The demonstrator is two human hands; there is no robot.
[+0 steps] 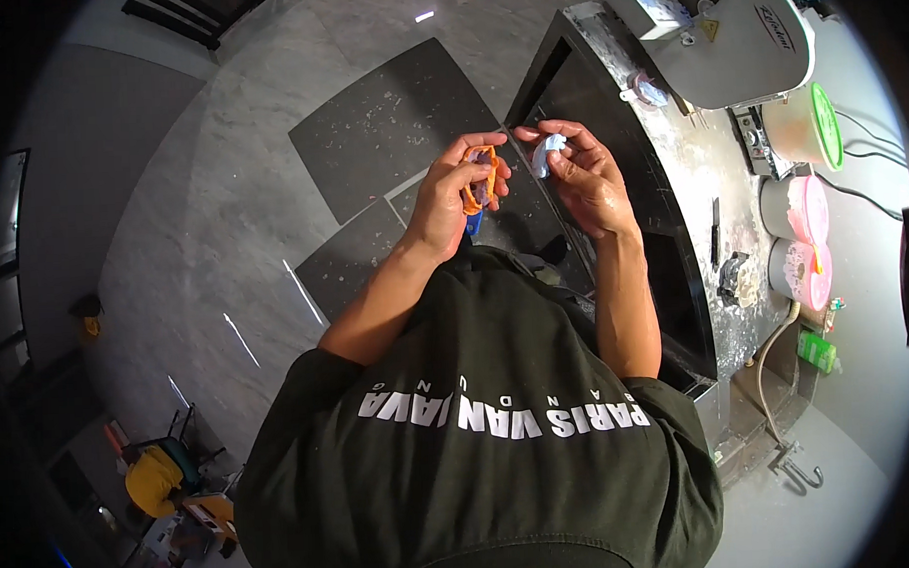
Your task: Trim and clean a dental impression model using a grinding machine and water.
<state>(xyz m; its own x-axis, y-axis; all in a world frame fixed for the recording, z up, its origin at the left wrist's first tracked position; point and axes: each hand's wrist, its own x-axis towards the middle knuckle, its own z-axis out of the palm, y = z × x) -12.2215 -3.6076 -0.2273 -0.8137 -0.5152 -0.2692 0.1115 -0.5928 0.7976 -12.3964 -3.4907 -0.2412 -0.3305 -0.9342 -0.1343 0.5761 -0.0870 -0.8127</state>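
Observation:
My left hand [440, 199] is closed around a dental impression [480, 188] with an orange rim and a purplish inside. Below it a blue tray handle [474, 223] pokes out between hand and shirt. Beside it, a short gap to the right, my right hand [593, 184] pinches a pale blue dental cast [545, 157] between thumb and fingers. The cast looks small and uneven, and its far side is partly covered by my fingertips. Both pieces are held up in front of my chest, apart from each other.
A plaster-spattered workbench [683, 166] runs along my right. On it stand a grey machine [737, 49], a green-lidded tub [804, 127] and pink-lidded tubs [804, 212]. A sink tap [801, 467] is at the lower right. Dark mats [389, 116] lie on the grey floor.

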